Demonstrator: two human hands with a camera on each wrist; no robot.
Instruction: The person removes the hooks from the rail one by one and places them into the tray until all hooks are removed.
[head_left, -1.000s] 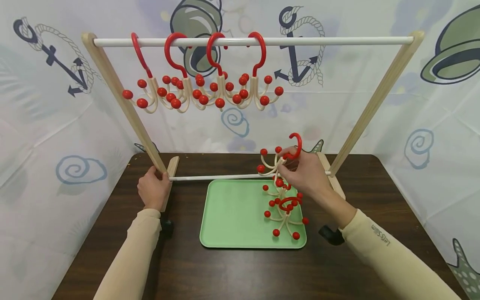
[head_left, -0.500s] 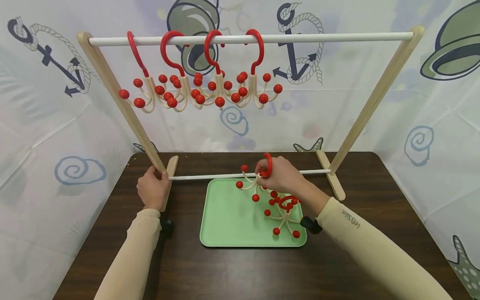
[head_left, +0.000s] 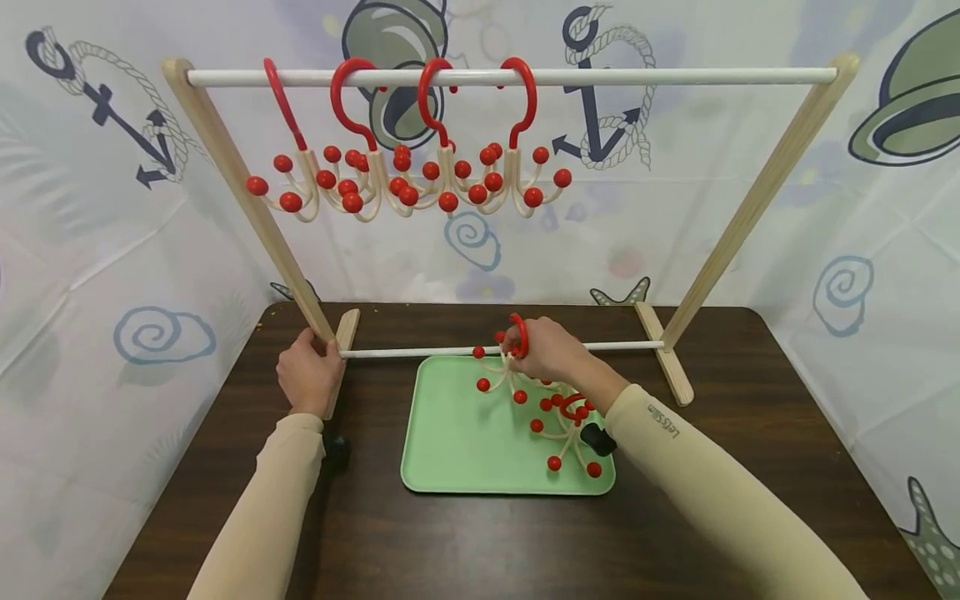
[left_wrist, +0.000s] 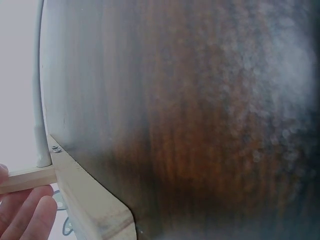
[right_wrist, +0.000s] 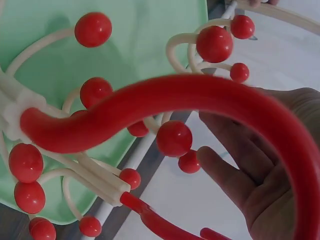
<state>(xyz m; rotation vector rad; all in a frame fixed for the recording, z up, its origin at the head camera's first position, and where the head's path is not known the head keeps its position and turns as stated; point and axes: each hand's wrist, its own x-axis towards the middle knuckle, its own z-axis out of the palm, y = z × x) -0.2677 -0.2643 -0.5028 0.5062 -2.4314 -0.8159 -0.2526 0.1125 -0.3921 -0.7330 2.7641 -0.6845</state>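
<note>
My left hand (head_left: 309, 373) grips the foot of the left post (head_left: 258, 221) of a wooden rack. In the left wrist view its fingers (left_wrist: 30, 215) curl under the pale wood. Above the back of a green tray (head_left: 465, 450), my right hand (head_left: 551, 348) pinches a multi-prong hanger with a red hook (head_left: 519, 335); red balls tip its pale prongs. The right wrist view shows this hand (right_wrist: 255, 175), but a nearer hanger's red hook (right_wrist: 165, 95) hides the grip. More hangers, one with a red ball (head_left: 555, 463), lie on the tray's right side, partly covered by the wrist.
Several matching hangers, one with a red hook (head_left: 522, 96), hang on the left half of the white top rod (head_left: 675, 77). A lower rod (head_left: 397, 353) runs behind the tray. The right post (head_left: 757, 200) slants up from its wooden foot (head_left: 675, 375).
My right hand has carried the hanger left and down, from near the right foot to low over the back of the tray. My left hand keeps its hold on the post.
</note>
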